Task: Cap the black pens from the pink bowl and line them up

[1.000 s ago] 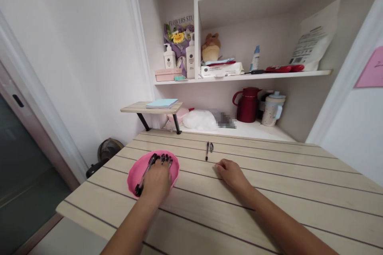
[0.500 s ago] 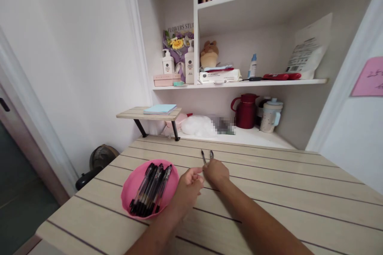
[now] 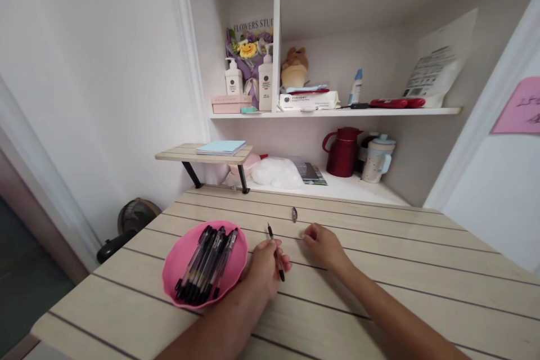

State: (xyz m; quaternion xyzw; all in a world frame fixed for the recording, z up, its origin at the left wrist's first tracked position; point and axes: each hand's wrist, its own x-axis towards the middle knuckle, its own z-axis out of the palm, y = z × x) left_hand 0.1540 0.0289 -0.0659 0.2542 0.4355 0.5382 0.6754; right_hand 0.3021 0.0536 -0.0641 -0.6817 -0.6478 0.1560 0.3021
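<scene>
Head — one loose cap [image 3: 294, 214]; left hand [image 3: 264, 261] — one pen [image 3: 279, 266].

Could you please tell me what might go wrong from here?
The pen in the left hand appears uncapped, so it might mark the table. The loose cap could roll if the right hand brushes it. The left forearm lies close beside the pink bowl and might nudge it.
</scene>
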